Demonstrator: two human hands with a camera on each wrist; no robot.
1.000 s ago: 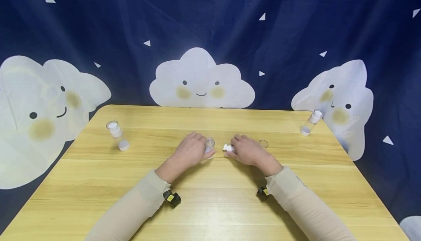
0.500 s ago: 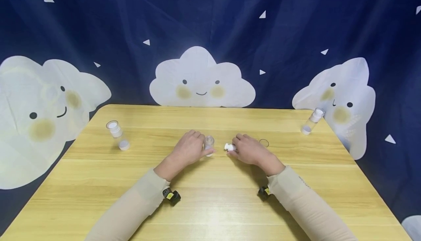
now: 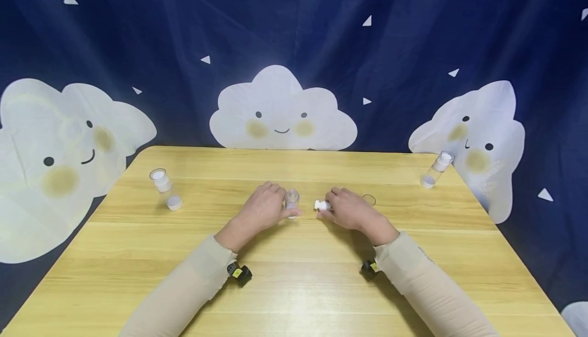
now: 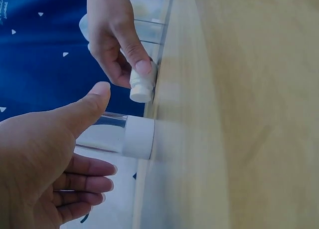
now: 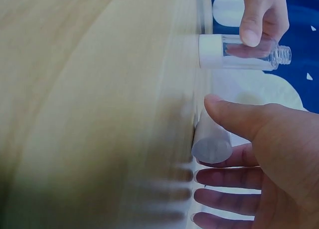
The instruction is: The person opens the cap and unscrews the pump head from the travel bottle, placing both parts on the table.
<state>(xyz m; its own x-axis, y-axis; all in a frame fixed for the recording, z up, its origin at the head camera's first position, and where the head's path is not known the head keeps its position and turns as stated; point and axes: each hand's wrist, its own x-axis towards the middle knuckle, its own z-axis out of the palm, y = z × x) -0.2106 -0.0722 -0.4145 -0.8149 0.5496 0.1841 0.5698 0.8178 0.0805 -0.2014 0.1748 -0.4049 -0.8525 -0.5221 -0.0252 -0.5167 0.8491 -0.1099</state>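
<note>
A clear bottle (image 3: 291, 205) with a bare threaded neck and a white base stands upright near the table's middle. Beside it, my left hand (image 3: 263, 206) has its thumb stretched out in front of the bottle and its fingers behind; the left wrist view shows thumb and fingers spread around it. To the right lies a white pump top (image 4: 143, 84), its narrow end toward the bottle. My right hand (image 3: 351, 209) is over the pump top, thumb on the near side, with its straight fingers (image 5: 227, 178) spread beyond; the hand hides much of it in the head view.
Two capped clear bottles stand toward the sides, one at the left (image 3: 165, 189) and one at the back right corner (image 3: 436, 170). A thin dark ring outline (image 3: 369, 200) lies behind my right hand. A blue cloud-print curtain (image 3: 390, 61) hangs behind the wooden table (image 3: 294, 286).
My left thumb has loosened from the bottle and straightened, and more of the bottle shows. The right hand and pump top have shifted slightly to the right.
</note>
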